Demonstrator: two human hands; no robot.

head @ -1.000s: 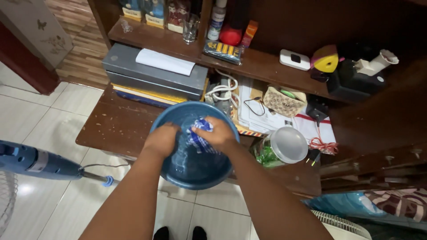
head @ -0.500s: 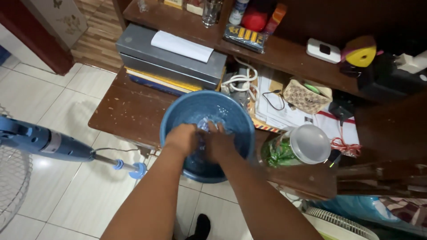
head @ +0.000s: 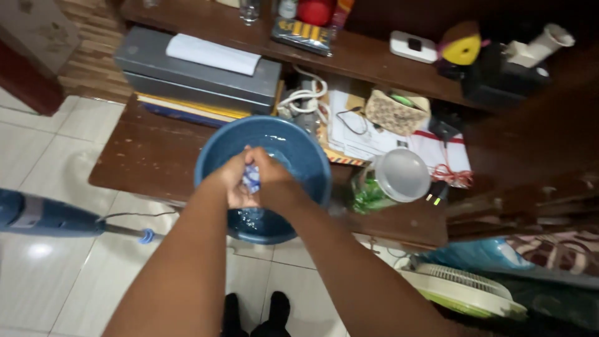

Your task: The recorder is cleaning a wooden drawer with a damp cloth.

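Note:
A blue plastic basin [head: 293, 146] with water in it sits on the front of a dark wooden desk [head: 150, 159]. My left hand [head: 231, 182] and my right hand [head: 274, 181] are pressed together above the basin. Both are closed on a small blue-and-white cloth [head: 251, 178], of which only a strip shows between my fingers. Water [head: 253, 218] lies in the basin bottom below my hands.
A clear jar with a pale lid [head: 399, 176] and green contents lies right of the basin. Grey boxes and books [head: 199, 78] are stacked behind it, beside cables and papers [head: 359, 128]. A blue fan pole [head: 43, 215] crosses the tiled floor at left; a fan grille [head: 465, 293] lies at lower right.
My hands have lifted out of the water and squeezed together around the cloth, which was spread in the basin a second ago. The view has shifted slightly.

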